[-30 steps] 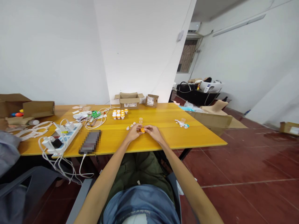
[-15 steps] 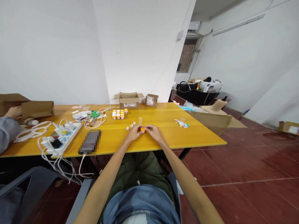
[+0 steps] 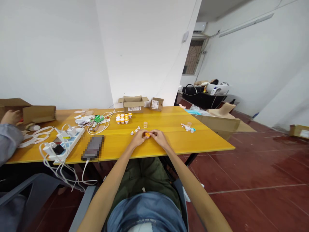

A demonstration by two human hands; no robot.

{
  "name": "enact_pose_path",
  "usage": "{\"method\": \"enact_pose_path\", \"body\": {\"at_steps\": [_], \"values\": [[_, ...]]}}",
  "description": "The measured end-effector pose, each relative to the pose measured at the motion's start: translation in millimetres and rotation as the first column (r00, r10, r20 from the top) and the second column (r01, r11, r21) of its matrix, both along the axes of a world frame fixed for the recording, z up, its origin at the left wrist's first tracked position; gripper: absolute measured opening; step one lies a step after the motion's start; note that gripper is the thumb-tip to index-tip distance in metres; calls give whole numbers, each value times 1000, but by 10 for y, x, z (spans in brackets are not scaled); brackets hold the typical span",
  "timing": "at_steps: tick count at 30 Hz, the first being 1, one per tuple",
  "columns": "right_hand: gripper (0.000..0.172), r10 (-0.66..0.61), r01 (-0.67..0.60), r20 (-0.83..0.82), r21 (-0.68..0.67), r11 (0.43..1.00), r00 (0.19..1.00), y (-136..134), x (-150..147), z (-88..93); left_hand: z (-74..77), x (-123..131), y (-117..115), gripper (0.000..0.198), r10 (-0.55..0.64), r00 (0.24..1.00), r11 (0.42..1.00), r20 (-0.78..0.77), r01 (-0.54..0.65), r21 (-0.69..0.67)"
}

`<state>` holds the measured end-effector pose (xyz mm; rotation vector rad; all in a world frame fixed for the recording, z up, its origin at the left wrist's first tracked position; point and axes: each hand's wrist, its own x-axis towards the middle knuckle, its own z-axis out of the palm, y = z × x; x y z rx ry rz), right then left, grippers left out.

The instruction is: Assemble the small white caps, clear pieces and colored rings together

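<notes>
Between my two hands, over the near part of the yellow table [image 3: 169, 146], is a small round orange piece [image 3: 147, 134]; its exact kind is too small to make out. My left hand [image 3: 139, 138] pinches it from the left. From the other side, the fingers of my right hand [image 3: 157, 137] close on it too. Just beyond them stands a small clear cup [image 3: 145, 124]. Several white pieces with dark markings [image 3: 135, 130] lie to the left of the cup. Farther back, several white-and-orange containers [image 3: 122, 118] stand grouped together.
Cardboard boxes [image 3: 133, 106] stand against the wall. On the left are a power strip [image 3: 69, 143] with tangled white cables, a phone [image 3: 93, 147] and a green circuit board [image 3: 98, 119]. Small white and teal parts [image 3: 188, 127] lie right. A co-worker's hand [image 3: 11, 117] reaches into a box.
My hands stay in nearly the same place, holding the orange piece. At the far left, the co-worker's hand and sleeve have shifted slightly by the open box.
</notes>
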<state>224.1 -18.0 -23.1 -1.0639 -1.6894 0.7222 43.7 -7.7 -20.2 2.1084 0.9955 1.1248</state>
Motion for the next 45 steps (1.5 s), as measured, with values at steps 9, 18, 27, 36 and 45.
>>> {"method": "enact_pose_path", "body": {"at_steps": [9, 18, 27, 36, 45], "values": [[12, -19, 19, 16, -2, 1000, 1000, 3, -4, 6, 67, 7, -54, 15, 20, 1000, 1000, -18, -21, -23], [12, -48, 48, 23, 12, 999, 999, -1, -16, 4, 39, 3, -43, 15, 21, 1000, 999, 18, -21, -39], [12, -43, 42, 17, 22, 999, 999, -7, -25, 13, 97, -16, -67, 23, 68, 995, 994, 78, -61, -89], [12, -77, 75, 41, 39, 996, 996, -32, -45, 27, 200, -275, 58, 21, 326, 934, 945, 147, -327, -17], [13, -130, 108, 111, 187, 976, 985, -78, -73, 4, 179, -613, 186, 18, 322, 929, 945, -184, -305, 116]]}}
